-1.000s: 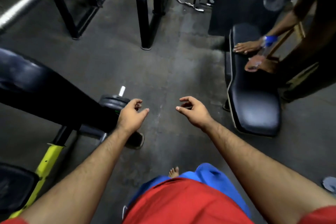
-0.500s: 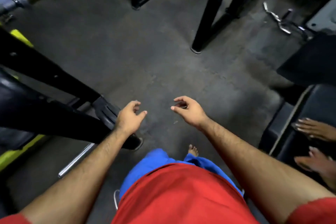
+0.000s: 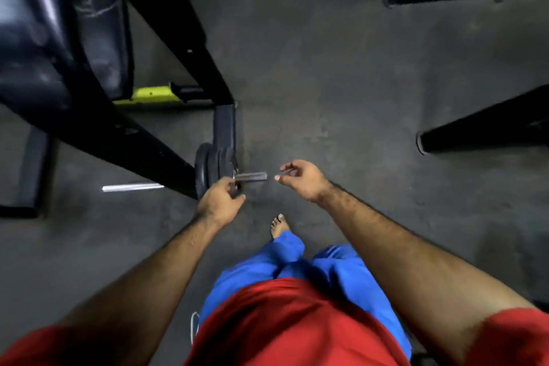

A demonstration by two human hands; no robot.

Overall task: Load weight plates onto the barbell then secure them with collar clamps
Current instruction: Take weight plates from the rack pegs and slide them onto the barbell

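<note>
A barbell lies on the dark floor, its shaft (image 3: pixel 133 187) running left under a black frame leg. Several black weight plates (image 3: pixel 214 169) sit upright on its right end, and the bare sleeve tip (image 3: pixel 252 177) sticks out past them. My left hand (image 3: pixel 219 202) is just below the sleeve where it meets the plates, fingers curled there; what they touch is hidden. My right hand (image 3: pixel 303 180) hovers a little right of the sleeve tip, thumb and forefinger loosely apart, with nothing clearly in it. No collar clamp shows plainly.
A black and yellow bench frame (image 3: pixel 166 47) with dark padding (image 3: pixel 59 24) fills the upper left, its foot (image 3: pixel 224 125) right behind the plates. Black equipment legs (image 3: pixel 481 125) reach in from the right. My bare foot (image 3: pixel 279 224) stands just below the hands.
My view has swung down and left over the barbell end. Both hands have come close to the sleeve, the left one reaching its base. The other person's hands and the bench are out of view.
</note>
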